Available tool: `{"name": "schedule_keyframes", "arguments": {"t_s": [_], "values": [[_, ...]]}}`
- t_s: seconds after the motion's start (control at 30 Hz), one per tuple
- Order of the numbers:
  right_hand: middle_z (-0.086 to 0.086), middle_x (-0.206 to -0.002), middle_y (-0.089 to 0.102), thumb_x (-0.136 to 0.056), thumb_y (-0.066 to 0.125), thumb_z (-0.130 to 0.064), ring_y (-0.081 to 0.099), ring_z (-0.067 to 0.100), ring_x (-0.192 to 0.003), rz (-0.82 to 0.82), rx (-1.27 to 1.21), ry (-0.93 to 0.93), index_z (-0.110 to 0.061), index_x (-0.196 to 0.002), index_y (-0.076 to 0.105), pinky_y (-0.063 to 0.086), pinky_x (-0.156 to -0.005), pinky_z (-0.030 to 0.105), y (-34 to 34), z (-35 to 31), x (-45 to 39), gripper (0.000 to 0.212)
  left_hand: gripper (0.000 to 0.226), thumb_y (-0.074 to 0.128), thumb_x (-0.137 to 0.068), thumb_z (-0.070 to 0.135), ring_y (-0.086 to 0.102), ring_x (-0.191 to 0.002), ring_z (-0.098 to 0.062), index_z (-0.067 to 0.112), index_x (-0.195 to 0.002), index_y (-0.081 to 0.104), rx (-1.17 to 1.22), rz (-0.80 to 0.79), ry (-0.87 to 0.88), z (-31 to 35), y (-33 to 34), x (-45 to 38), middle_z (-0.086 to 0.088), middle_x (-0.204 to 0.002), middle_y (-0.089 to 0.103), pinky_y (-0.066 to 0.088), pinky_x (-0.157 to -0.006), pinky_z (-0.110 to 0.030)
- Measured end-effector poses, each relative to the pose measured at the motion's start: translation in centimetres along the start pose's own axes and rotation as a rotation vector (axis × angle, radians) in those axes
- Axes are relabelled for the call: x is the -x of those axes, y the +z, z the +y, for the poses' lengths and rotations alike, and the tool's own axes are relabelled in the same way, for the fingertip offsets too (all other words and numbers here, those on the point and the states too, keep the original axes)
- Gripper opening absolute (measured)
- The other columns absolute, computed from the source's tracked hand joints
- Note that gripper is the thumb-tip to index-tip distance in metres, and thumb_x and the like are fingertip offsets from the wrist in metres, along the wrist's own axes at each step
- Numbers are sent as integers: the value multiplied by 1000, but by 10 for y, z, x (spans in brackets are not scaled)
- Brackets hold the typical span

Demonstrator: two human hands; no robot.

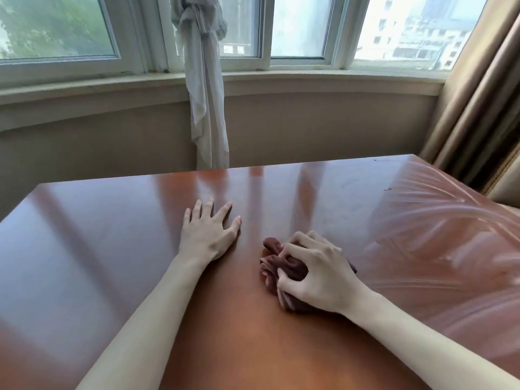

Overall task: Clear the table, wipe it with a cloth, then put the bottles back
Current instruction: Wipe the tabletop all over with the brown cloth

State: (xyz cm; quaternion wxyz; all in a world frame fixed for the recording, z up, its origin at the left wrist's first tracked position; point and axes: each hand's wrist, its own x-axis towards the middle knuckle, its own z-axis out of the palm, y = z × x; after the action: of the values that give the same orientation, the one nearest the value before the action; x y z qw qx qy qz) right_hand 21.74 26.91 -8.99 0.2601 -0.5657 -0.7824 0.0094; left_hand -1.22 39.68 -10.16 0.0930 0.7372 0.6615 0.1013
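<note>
Glossy wooden table (323, 187) under a bay window; no bottles in view. Our left hand (206, 235) lies flat, fingers spread. Our right hand (315, 274) clutches the bunched brown cloth (277, 267), which bulges past the fingertips. Risk, we judge: so tight a wad may leave strips unwiped.

You have two bare arms in view, with no sleeve reaching either forearm or wrist. Your left hand (206, 233) and right hand (318, 273) carry no rings, watch, bracelet or glove. The fingers are slender, the nails short and unpainted. Both forearms are smooth and unmarked, running off the near edge.
</note>
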Motion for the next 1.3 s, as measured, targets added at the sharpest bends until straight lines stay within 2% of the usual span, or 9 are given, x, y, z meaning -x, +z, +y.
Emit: {"name": "schedule_keyframes", "arguments": {"t_s": [0.17,0.33,0.4,0.5,0.6,0.73,1.0,1.17,1.3], "values": [[-12,-88,55,-79,57,-59,53,14,-89,8,33,82,-30,-86,65,46,-74,33,13,32,-72,31,65,22,-97,71,1,-156,-21,47,-157,22,10,28,9,-2,3,1,2,-170,8,-1,-126,-44],[-6,-97,57,-82,59,-60,59,28,-104,43,101,262,-32,-94,67,38,-78,37,51,102,-205,32,65,20,-95,72,-3,-156,-17,51,-156,17,-2,41,4,-3,6,-2,7,-170,5,-1,-126,-41],[-5,-96,55,-79,53,-64,58,31,-106,61,116,329,-31,-91,66,36,-78,38,64,126,-252,38,66,20,-94,74,-5,-156,-16,52,-156,16,-5,42,-7,-3,6,-5,9,-169,4,-1,-126,-40],[-1,-101,60,-83,57,-60,58,34,-108,90,135,395,-27,-95,70,36,-81,39,78,150,-296,37,69,15,-90,78,-5,-155,-14,55,-155,15,-10,52,-18,-3,6,-6,11,-169,3,-2,-126,-38],[0,-105,61,-83,55,-61,56,34,-109,81,141,391,-27,-100,71,40,-85,40,78,146,-290,41,70,14,-89,78,-4,-155,-14,54,-155,16,3,38,-23,-2,4,-8,10,-169,5,-1,-126,-38],[-5,-102,60,-81,53,-62,57,30,-106,26,89,288,-31,-108,70,40,-80,38,58,100,-211,44,64,24,-95,72,-2,-156,-17,51,-155,21,22,21,-19,0,3,-7,7,-169,7,1,-126,-41],[-12,-92,58,-79,57,-58,54,17,-87,8,26,0,-30,-88,66,44,-73,30,12,4,-29,30,65,25,-97,70,1,-156,-22,46,-157,22,20,-5,4,0,-1,0,1,-170,9,-1,-126,-44],[-12,-88,54,-80,53,-62,55,18,-90,25,68,105,-30,-89,66,48,-76,34,21,35,-90,36,64,24,-97,70,0,-156,-21,47,-157,22,28,10,9,-1,1,1,2,-170,8,-2,-126,-43],[-4,-100,59,-82,55,-62,57,29,-104,90,139,293,-31,-108,72,42,-81,39,55,83,-187,44,64,22,-96,71,-2,-156,-18,51,-156,19,15,46,6,-1,6,-2,6,-170,7,-1,-126,-41]]}}
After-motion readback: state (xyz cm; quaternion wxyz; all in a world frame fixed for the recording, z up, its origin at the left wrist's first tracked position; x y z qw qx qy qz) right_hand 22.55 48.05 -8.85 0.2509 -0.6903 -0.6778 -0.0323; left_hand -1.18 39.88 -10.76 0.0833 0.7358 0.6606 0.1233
